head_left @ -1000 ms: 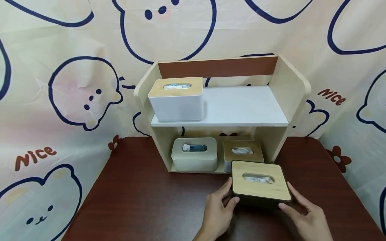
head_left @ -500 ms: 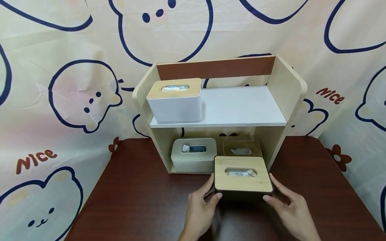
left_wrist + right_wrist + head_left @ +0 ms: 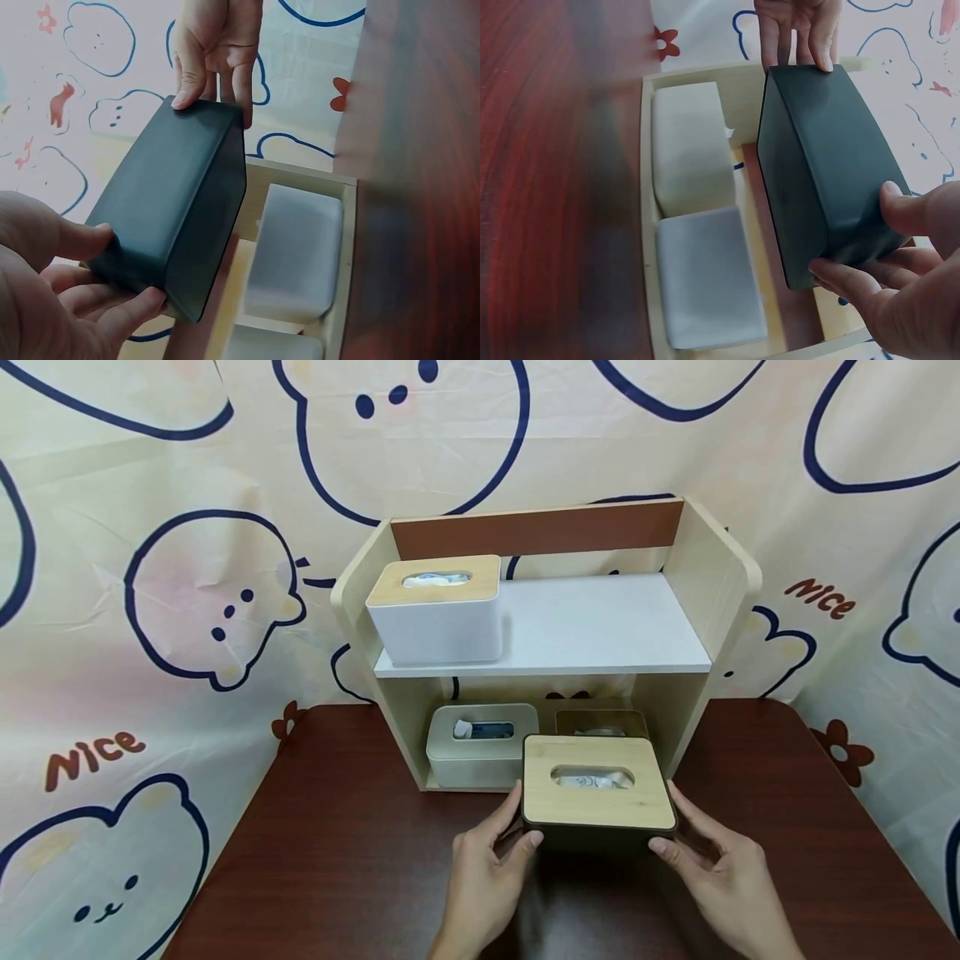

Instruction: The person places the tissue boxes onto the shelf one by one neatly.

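Both hands hold a dark green tissue box [image 3: 598,781] with a pale wooden lid, tissue showing in its oval slot. My left hand [image 3: 483,881] grips its left end, thumb on the near side. At the opposite end my right hand [image 3: 723,877] grips it the same way. In the wrist views the dark box [image 3: 172,187] is raised off the table, its dark underside showing. Behind it, on the lower level of the small shelf [image 3: 543,672], sits a tissue box with a brown lid [image 3: 600,722], partly hidden by the held box.
A pale green tissue box [image 3: 482,768] stands on the lower level at left. On the white upper board sits a white tissue box [image 3: 438,631] with a wooden lid, at the left end. The dark red-brown table [image 3: 315,860] extends in front; a printed cloth hangs behind.
Both hands have carried the dark tissue box left and a little toward the shelf. It now covers more of the brown-lidded box behind it.
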{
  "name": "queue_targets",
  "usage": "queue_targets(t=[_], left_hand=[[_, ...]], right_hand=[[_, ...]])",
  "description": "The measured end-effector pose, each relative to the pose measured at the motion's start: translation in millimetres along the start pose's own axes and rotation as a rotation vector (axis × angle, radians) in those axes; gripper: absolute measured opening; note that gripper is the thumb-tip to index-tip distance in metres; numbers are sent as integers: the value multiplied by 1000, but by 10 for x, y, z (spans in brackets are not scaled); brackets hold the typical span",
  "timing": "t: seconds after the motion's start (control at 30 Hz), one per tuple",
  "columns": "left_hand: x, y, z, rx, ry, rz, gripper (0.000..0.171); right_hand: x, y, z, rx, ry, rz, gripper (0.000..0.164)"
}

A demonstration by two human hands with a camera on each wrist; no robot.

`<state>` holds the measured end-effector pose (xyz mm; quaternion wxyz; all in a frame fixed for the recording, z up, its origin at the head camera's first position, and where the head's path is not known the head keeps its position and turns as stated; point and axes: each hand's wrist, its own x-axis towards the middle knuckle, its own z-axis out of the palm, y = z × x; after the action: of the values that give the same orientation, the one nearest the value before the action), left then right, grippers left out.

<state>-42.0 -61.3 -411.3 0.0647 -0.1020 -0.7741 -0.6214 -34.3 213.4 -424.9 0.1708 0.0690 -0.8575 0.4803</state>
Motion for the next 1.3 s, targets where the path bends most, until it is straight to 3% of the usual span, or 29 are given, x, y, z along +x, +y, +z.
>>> queue_targets(t=[0.33,0.83,1.17,1.3], left_hand=[[15,159,-55,-6,27,125,62],[130,514,-146,-1,88,171,63],[265,782,-230,93,106,189,64],[314,875,-252,44,88,195,65]], right_hand=[[75,-223,-130,-2,3,-48,77],[271,-575,-324,-61,19,-86,79],[413,-810,-458,-88,48,-106,78],[473,-898,-532,-130,66,-102,78]])
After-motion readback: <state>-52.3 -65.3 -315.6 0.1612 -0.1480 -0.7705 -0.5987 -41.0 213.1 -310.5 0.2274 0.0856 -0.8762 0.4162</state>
